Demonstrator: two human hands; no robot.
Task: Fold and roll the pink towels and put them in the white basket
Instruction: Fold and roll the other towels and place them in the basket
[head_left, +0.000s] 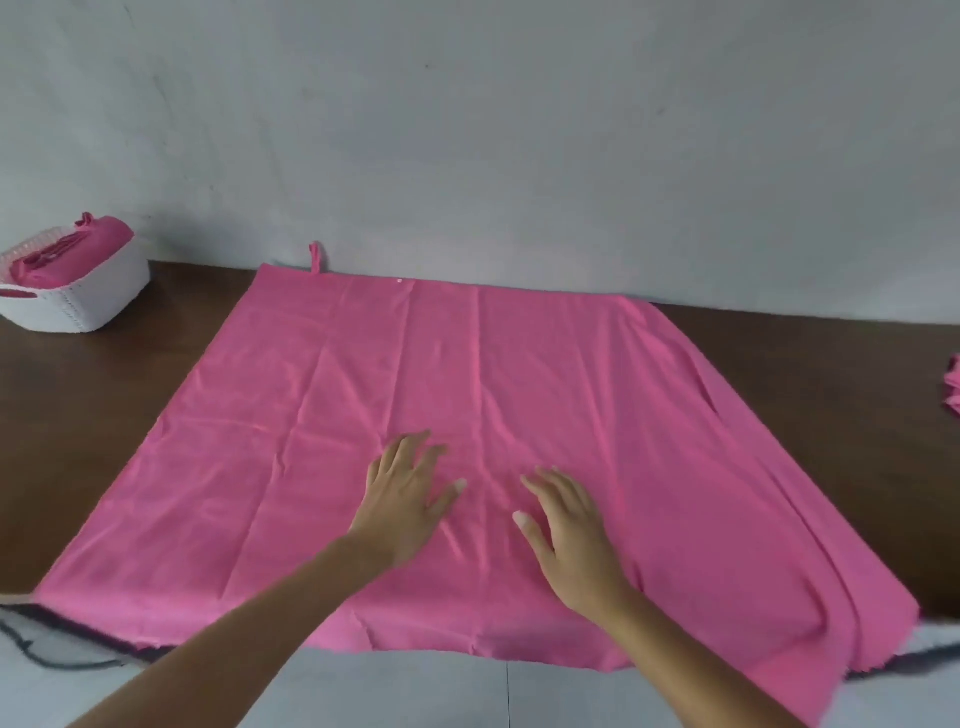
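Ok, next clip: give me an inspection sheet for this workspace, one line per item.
Surface: dark wooden table, towel hanging over its near edge.
Job's things: pink towel spread flat, creased, loop at its far corner; white basket far left holding rolled towels.
Clutter: more pink cloth at the right edge, cut off by the frame.
Hands: left hand and right hand flat on the towel, fingers spread.
Cables: dark cord near left.
Surroundings: plain grey wall.

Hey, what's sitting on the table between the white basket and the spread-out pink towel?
Nothing. In the head view, only bare brown table lies between the white basket and the left edge of the spread pink towel.
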